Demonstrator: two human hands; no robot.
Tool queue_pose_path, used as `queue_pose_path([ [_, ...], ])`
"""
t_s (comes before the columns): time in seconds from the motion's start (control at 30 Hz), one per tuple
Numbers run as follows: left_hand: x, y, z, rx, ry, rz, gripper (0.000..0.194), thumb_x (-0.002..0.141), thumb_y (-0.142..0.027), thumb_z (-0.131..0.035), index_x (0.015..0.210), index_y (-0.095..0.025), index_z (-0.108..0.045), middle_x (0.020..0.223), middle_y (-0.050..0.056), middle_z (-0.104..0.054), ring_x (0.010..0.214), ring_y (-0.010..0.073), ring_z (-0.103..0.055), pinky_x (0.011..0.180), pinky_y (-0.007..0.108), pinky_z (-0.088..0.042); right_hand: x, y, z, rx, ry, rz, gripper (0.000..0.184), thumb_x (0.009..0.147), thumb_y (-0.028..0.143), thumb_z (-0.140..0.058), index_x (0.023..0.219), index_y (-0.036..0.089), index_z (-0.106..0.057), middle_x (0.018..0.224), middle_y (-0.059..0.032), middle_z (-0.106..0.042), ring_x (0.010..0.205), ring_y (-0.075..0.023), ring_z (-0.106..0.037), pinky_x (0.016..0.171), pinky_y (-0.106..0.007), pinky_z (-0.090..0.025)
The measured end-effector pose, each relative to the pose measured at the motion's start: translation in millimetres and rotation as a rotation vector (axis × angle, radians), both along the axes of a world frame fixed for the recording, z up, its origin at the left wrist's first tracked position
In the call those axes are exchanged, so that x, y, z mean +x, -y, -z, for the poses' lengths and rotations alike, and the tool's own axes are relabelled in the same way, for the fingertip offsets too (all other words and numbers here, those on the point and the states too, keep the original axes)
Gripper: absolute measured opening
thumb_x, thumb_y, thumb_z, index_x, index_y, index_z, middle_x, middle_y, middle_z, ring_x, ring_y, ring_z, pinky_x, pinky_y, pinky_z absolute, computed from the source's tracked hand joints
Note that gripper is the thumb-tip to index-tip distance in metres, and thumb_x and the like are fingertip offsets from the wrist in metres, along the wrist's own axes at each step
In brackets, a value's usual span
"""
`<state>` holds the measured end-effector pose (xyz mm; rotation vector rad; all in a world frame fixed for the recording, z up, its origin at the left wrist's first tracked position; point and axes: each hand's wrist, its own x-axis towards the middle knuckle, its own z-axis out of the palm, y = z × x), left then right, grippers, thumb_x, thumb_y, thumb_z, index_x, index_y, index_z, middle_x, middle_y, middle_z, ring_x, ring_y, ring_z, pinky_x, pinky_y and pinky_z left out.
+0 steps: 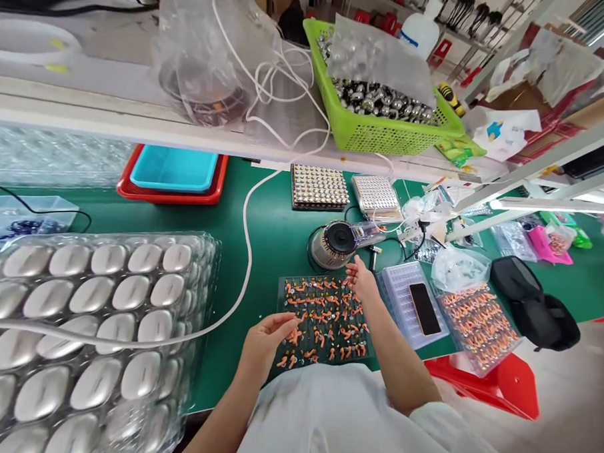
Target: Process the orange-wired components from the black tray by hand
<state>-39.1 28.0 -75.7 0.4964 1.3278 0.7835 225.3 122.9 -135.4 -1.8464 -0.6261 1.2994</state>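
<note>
A dark tray (332, 359) with rows of small orange, curled parts lies on the green table in front of me. Over its left side, my left hand (267, 340) is closed in a pinch, thumb against forefinger. Anything between those fingertips is too small to make out. Beyond the tray stands a round grey device (327, 247) with a black disc on top and small pieces around its rim. My right hand (362, 279) is beside the near right edge of this device, fingers slightly curled and apart. I see nothing held in it.
Stacked clear trays of silvery oval cases (97, 292) fill the left. A white cable (248, 255) crosses the table. On the right lie a phone (424, 308) on pale trays and another tray of orange parts (479, 325). A green basket (378, 133) sits on the shelf above.
</note>
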Motion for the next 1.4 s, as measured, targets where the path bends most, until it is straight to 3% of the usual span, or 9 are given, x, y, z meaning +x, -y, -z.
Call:
queue_pose_path([
  [0.27,-3,-11,9.7,-0.002,0.187,-0.078,0.045,0.059,-0.029,-0.083,0.098,-0.015,-0.068,0.080,0.006,-0.075,0.074,0.0156,-0.068,0.069,0.024,-0.052,-37,15,-21.5,-0.023,-0.286,0.035,0.050,0.082,0.063,-0.049,0.093,0.016,-0.063,0.080,-0.0072,-0.067,0.060,-0.0141,-0.061,0.048,-0.023,-0.045],
  [0.33,-4,-13,2.6,0.039,0.220,-0.098,0.046,0.059,-0.026,-0.083,0.101,-0.015,-0.067,0.081,0.006,-0.074,0.073,0.0149,-0.068,0.070,0.024,-0.052,-57,37,-41.4,-0.038,-0.361,-0.109,0.052,0.076,0.063,-0.057,0.098,0.016,-0.065,0.087,-0.0100,-0.069,0.070,-0.0194,-0.065,0.051,-0.026,-0.048],
  [0.43,-8,-18,-5.1,0.108,0.225,-0.114,0.047,0.058,-0.023,-0.084,0.101,-0.014,-0.067,0.079,0.005,-0.074,0.073,0.0160,-0.069,0.075,0.026,-0.052,-87,71,-70.0,0.263,-0.294,-0.666,0.061,0.068,0.039,-0.077,0.122,0.026,-0.055,0.121,-0.0071,-0.062,0.105,-0.0232,-0.061,0.079,-0.032,-0.051],
  [0.5,-12,-24,-2.6,0.146,0.216,-0.124,0.048,0.060,-0.024,-0.083,0.105,-0.014,-0.066,0.081,0.006,-0.074,0.075,0.0177,-0.069,0.076,0.029,-0.053,-105,82,-76.0,0.405,-0.133,-0.770,0.046,0.078,0.033,-0.069,0.121,0.027,-0.055,0.117,-0.0053,-0.063,0.101,-0.0201,-0.062,0.083,-0.032,-0.050],
  [0.63,-19,-34,27.3,0.073,0.175,-0.260,0.060,0.063,-0.024,-0.083,0.118,-0.015,-0.060,0.110,0.014,-0.070,0.096,0.0221,-0.067,0.087,0.032,-0.052,-135,56,-42.3,0.446,0.306,-0.803,0.019,0.092,0.031,-0.048,0.102,0.022,-0.062,0.093,-0.0040,-0.070,0.080,-0.0163,-0.066,0.074,-0.027,-0.050],
  [0.87,-31,10,86.0,-0.194,0.058,-0.446,0.065,0.064,-0.031,-0.082,0.121,-0.013,-0.055,0.141,0.022,-0.044,0.133,0.0317,-0.039,0.109,0.045,-0.033,-177,-73,43.8,0.277,0.665,-0.860,0.018,0.093,0.027,-0.051,0.097,0.016,-0.064,0.098,-0.0073,-0.067,0.091,-0.0186,-0.063,0.082,-0.034,-0.050],
  [1.0,-40,40,94.8,-0.227,0.064,-0.411,0.050,0.062,-0.027,-0.083,0.106,-0.013,-0.064,0.131,0.020,-0.056,0.121,0.0317,-0.053,0.106,0.044,-0.038,-183,-116,67.2,0.192,0.764,-0.863,0.029,0.092,0.032,-0.055,0.116,0.016,-0.056,0.116,-0.0083,-0.059,0.097,-0.0197,-0.061,0.083,-0.040,-0.052],
  [1.17,-46,52,101.1,-0.266,0.022,-0.392,0.049,0.066,-0.037,-0.078,0.107,-0.014,-0.063,0.110,0.015,-0.069,0.102,0.0275,-0.066,0.097,0.040,-0.045,-184,-129,89.5,0.182,0.827,-0.866,0.029,0.092,0.031,-0.055,0.116,0.016,-0.056,0.115,-0.0084,-0.059,0.097,-0.0199,-0.061,0.082,-0.040,-0.053],
  [1.4,-39,46,102.9,-0.257,-0.057,-0.388,0.043,0.057,-0.048,-0.079,0.080,-0.014,-0.067,0.072,0.006,-0.069,0.060,0.0143,-0.062,0.052,0.022,-0.043,-180,-128,104.0,0.310,0.809,-0.838,0.015,0.091,0.021,-0.048,0.093,0.014,-0.061,0.094,-0.0067,-0.062,0.085,-0.0155,-0.058,0.080,-0.030,-0.046],
])
